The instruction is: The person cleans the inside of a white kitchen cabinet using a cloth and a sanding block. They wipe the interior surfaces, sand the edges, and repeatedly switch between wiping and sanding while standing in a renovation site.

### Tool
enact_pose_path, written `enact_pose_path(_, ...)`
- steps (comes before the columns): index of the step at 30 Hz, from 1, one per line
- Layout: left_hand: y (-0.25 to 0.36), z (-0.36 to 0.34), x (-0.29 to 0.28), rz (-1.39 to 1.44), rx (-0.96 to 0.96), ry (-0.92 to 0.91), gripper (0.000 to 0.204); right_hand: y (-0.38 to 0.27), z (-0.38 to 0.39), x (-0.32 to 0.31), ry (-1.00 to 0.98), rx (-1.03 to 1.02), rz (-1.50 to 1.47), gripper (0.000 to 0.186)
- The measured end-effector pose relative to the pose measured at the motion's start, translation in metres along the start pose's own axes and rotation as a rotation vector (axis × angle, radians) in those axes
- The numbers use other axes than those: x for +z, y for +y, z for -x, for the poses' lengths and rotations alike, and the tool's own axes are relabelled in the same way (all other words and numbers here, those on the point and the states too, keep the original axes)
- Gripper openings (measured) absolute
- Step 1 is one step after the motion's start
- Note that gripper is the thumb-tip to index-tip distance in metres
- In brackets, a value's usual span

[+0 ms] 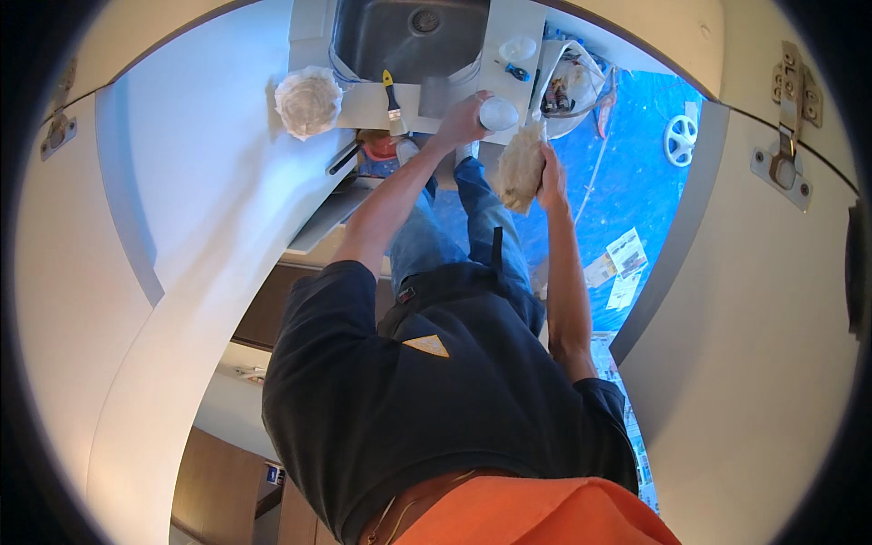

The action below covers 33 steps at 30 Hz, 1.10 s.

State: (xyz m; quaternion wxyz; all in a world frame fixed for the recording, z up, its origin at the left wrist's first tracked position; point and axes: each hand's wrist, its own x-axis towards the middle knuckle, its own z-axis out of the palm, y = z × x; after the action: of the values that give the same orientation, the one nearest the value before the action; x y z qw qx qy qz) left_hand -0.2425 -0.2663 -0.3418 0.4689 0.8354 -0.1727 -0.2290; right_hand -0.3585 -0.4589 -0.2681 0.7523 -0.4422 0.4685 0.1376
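Observation:
My left hand (465,120) is closed around a small white cup-like container (498,114) at the counter's front edge. Its contents cannot be made out. Lower and to the right, my right hand (551,178) grips the edge of a cream, fleecy pad (520,170), which hangs over the front of my legs. A similar round, fluffy cream pad (309,103) lies on the counter at the left. Between that pad and my left hand rests a paintbrush (393,102) with a yellow and black handle, its bristles toward me. Beside it is a grey flat piece (434,96).
A steel sink (363,59) is set into the counter. Right of it are a clear round dish (518,48), a blue-handled screwdriver (516,71) and an open bag of tools (572,84). Blue sheeting (581,191) covers the floor, with papers (627,254) and a white wheel (679,141). Cabinet doors (754,300) flank me.

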Motion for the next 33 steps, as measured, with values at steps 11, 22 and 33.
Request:
enact_pose_path(11, -0.051, 0.005, 0.039, 0.114, -0.012, 0.093, 0.093, 0.021, 0.03, -0.013, 0.022, 0.147, -0.067, 0.048)
enact_pose_path(22, 0.035, 0.149, -0.114, 0.116, -0.033, 0.593, 0.064, -0.02, 0.08, 0.095, -0.505, 0.033, -0.107, 0.051)
enact_pose_path(33, 0.247, 0.397, -0.408, -0.869, 0.327, 2.016, 0.028, -0.11, 0.259, 0.415, -1.003, -0.539, 0.091, 0.041)
